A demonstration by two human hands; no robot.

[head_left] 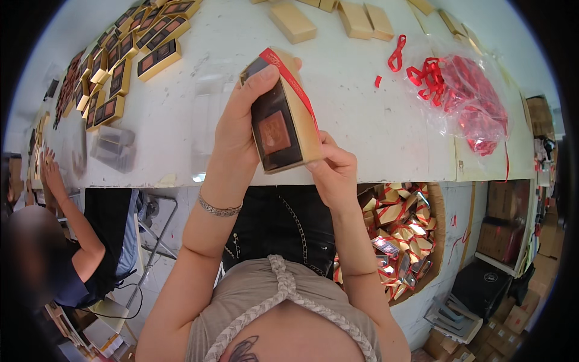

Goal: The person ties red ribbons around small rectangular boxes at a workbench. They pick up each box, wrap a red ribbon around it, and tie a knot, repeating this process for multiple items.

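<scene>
A small gold box (283, 120) with a dark window front stands tilted above the near edge of the white table (374, 120). My left hand (241, 127) grips its left side, fingers over the top. My right hand (332, 169) holds its lower right corner. A red ribbon (292, 78) runs over the box's top and down its right side.
Rows of similar gold boxes (114, 78) lie at the table's left, plain gold boxes (356, 18) at the back. A clear bag of red ribbons (470, 102) sits at right. A carton of ribboned boxes (404, 229) stands below. Another person (66, 241) works at left.
</scene>
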